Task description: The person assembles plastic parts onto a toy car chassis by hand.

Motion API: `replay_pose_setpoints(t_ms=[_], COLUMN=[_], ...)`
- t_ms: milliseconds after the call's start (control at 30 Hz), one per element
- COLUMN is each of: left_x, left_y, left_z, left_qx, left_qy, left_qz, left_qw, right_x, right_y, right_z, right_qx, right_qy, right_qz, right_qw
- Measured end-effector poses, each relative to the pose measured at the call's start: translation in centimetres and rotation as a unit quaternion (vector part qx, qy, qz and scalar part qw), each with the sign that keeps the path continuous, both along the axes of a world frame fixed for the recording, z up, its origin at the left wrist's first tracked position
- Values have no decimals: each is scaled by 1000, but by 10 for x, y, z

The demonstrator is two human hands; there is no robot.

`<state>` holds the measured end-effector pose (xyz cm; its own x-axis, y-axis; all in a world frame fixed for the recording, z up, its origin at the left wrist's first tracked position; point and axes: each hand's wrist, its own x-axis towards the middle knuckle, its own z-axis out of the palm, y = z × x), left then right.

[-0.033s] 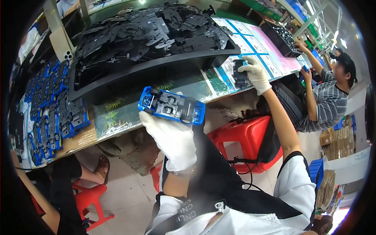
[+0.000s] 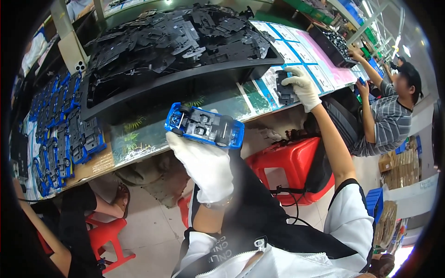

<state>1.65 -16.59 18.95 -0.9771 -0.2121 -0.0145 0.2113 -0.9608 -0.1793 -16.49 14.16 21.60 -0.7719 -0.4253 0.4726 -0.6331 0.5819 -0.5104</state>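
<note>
- Left hand (white-gloved): clamped on an upturned blue toy car, by the near edge of the table.
- Right hand: fingers closed on a black plate.
- Beyond: a black tray heaped with dark parts.

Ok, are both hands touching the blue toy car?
No, only the left hand holds the blue toy car; the right hand has its fingers on a separate black plastic chassis plate.
</note>
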Motion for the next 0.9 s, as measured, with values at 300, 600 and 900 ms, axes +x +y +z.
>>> replay_pose_setpoints(t_ms=[300, 600, 900], left_x=[-3, -4, -2], left_y=[31, 48, 46], left_z=[1, 11, 10], left_qx=[-183, -198, -211], left_qy=[-139, -189, -128], left_qz=[-5, -16, -28], left_qw=[973, 962, 969], right_x=[52, 45, 139], right_y=[-55, -43, -78], right_z=[31, 33, 44], right_qx=[261, 294, -43], right_qy=[19, -50, 117], right_qz=[-299, -324, -121], right_qw=[918, 898, 985])
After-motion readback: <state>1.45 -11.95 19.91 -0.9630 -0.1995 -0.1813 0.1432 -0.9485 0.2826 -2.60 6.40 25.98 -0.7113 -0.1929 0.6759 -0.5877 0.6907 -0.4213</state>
